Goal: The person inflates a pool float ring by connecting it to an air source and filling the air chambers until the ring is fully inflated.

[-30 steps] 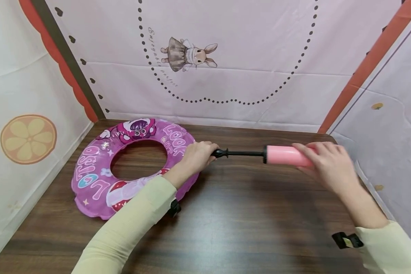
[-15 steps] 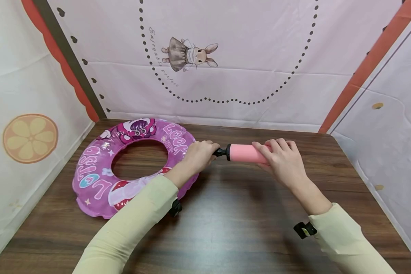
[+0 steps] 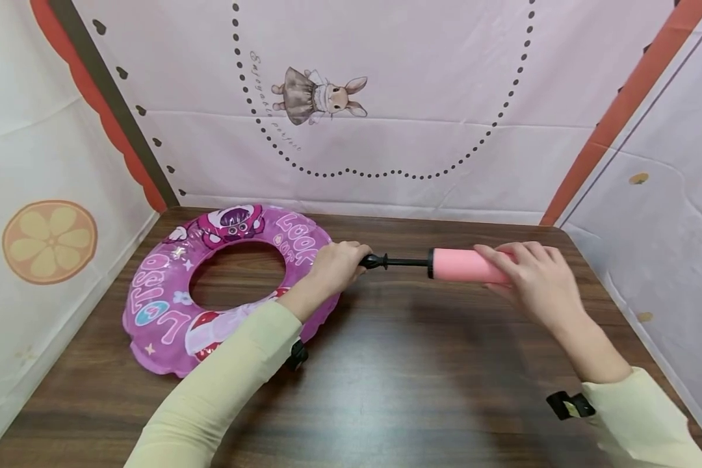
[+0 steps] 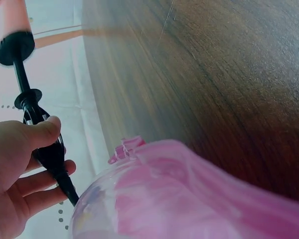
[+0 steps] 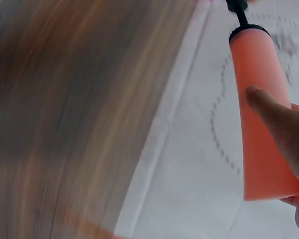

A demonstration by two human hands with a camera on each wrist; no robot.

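A pink hand pump (image 3: 462,266) with a black rod lies level above the table, its rod partly drawn out. My right hand (image 3: 538,283) grips the pink barrel, thumb along its side in the right wrist view. The black nozzle end (image 4: 52,152) is pinched between thumb and fingers of my left hand (image 3: 337,265). In the left wrist view its tip reaches the swim ring (image 4: 154,199); the contact point is hidden. That purple inflatable swim ring (image 3: 152,299), printed with letters and a bear, lies flat and looks plump, partly under my left forearm.
The brown wooden table (image 3: 386,390) stretches under both arms. Printed cloth (image 3: 444,84) stands behind it, with cloth walls at left and right. A black strap device (image 3: 570,405) sits at the right wrist.
The right hand pushed the barrel left until the rod was covered, then drew it back right, baring the rod again. The left hand stays at the nozzle by the ring.
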